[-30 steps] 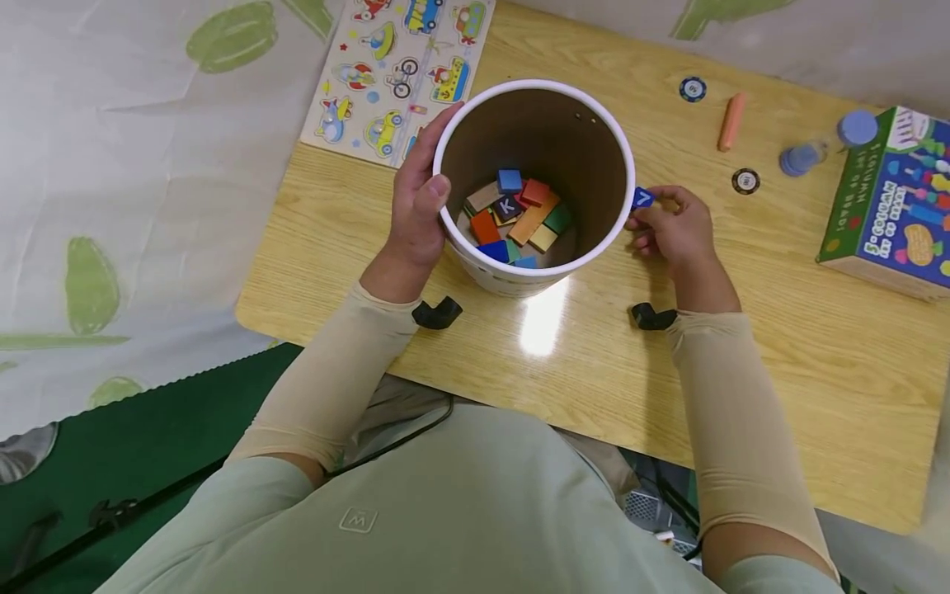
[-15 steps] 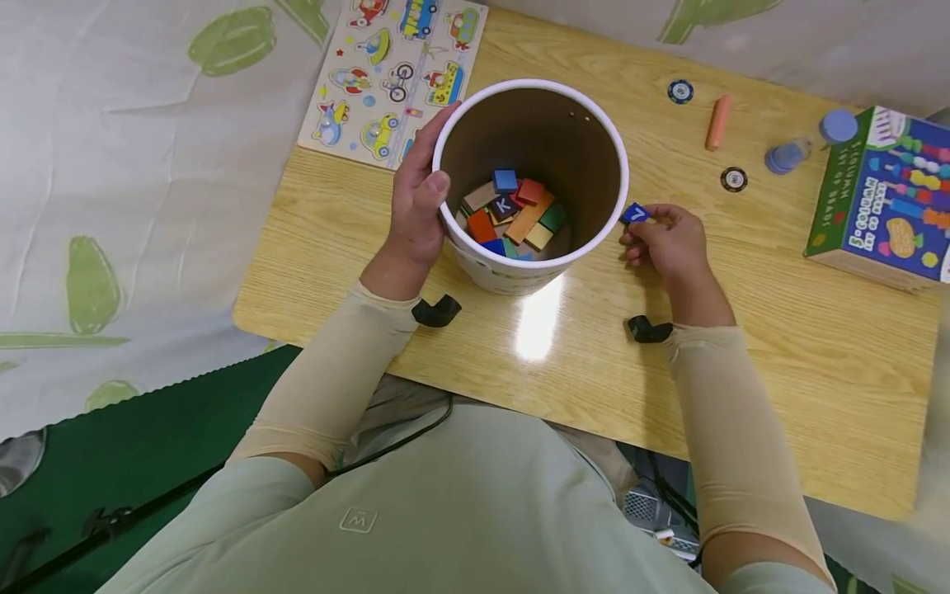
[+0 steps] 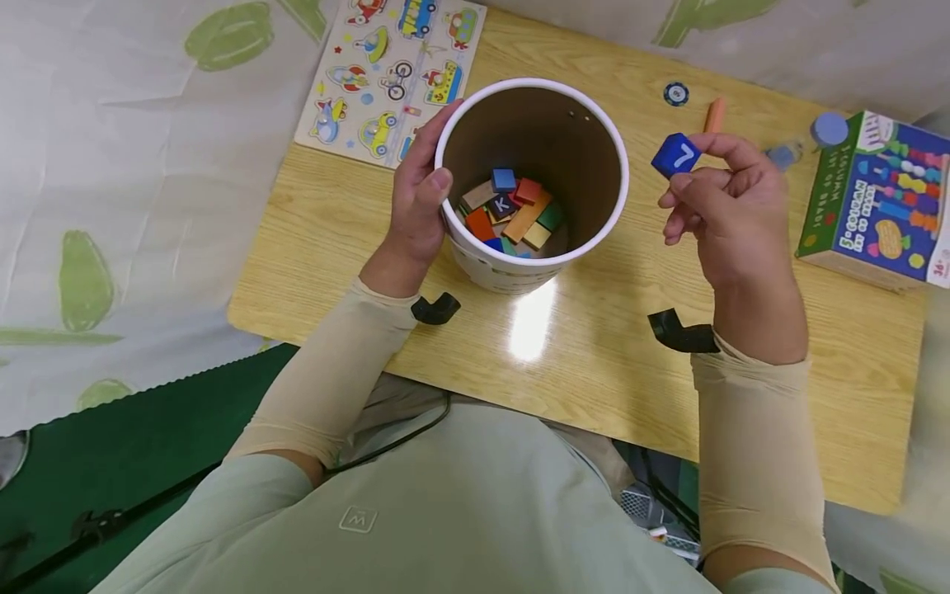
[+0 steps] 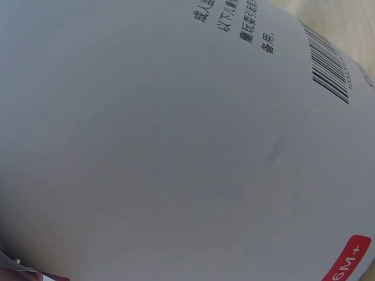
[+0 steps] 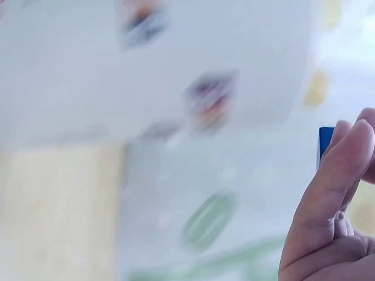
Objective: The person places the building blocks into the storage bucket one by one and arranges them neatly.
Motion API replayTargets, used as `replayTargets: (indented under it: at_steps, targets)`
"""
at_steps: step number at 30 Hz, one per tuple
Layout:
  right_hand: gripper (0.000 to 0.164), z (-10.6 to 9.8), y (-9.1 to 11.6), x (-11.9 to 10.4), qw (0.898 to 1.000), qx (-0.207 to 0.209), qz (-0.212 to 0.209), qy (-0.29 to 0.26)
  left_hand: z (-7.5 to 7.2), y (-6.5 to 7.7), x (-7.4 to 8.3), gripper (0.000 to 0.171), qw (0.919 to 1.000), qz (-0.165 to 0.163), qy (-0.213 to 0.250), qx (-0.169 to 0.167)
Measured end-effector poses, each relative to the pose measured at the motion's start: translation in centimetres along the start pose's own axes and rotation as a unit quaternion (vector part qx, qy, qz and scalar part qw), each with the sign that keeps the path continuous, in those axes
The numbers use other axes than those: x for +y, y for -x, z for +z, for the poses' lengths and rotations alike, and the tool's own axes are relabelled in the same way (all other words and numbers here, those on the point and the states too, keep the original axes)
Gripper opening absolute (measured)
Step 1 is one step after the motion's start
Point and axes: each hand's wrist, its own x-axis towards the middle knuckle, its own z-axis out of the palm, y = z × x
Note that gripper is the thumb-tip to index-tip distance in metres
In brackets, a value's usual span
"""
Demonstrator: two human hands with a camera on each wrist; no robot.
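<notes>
A white-rimmed bucket (image 3: 499,276) stands near the middle of the table, with colored wooden blocks (image 3: 529,216) lying at its bottom. One dark block among them bears a K. My left hand (image 3: 419,206) holds the bucket's left side, thumb over the rim and fingers behind the wall. In the left wrist view the bucket's printed white wall (image 4: 176,146) fills almost everything. Right of the bucket, my right hand (image 3: 742,210) pinches a blue block (image 3: 674,155) marked with a white 7, raised above the table. The right wrist view shows just a sliver of that blue block (image 5: 324,143) behind the fingers.
A vehicle picture puzzle board (image 3: 389,91) lies behind the bucket to the left. At the back right are a poker chip (image 3: 676,94), an orange stick (image 3: 715,114), a small blue-capped bottle (image 3: 783,154) and a bead-set box (image 3: 872,198).
My right hand has lifted the blue block from beside the bucket's right wall, moving it up and to the right, away from the rim. The left hand keeps its hold.
</notes>
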Motion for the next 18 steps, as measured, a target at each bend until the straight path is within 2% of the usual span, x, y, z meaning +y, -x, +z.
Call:
replayTargets:
  at_steps: [3, 7, 13, 16, 18]
  targets:
    - [0.037, 2.3, 0.8, -1.0, 0.997, -0.052, -0.042, 0.028, -0.1, -0.1, -0.1, 0.080, 1.0000, 0.000, 0.004, -0.004]
    - [0.037, 3.4, 1.1, -0.9, 0.993, -0.072, -0.064, 0.072, 0.0, -0.1, -0.2, 0.078, 0.9999, 0.007, 0.007, -0.010]
    - [0.038, 2.1, 1.9, 0.5, 0.996, -0.044, -0.051, 0.060, 0.0, -0.1, 0.0, 0.079, 0.9998, 0.011, -0.008, -0.015]
    - [0.039, 1.0, 3.2, 1.7, 0.996, -0.035, -0.052, 0.063, -0.1, 0.0, 0.1, 0.080, 0.9997, 0.013, -0.017, -0.011]
    - [0.038, 0.0, 4.2, 2.9, 0.997, -0.027, -0.038, 0.065, -0.1, 0.1, 0.1, 0.078, 0.9995, 0.020, -0.021, -0.014]
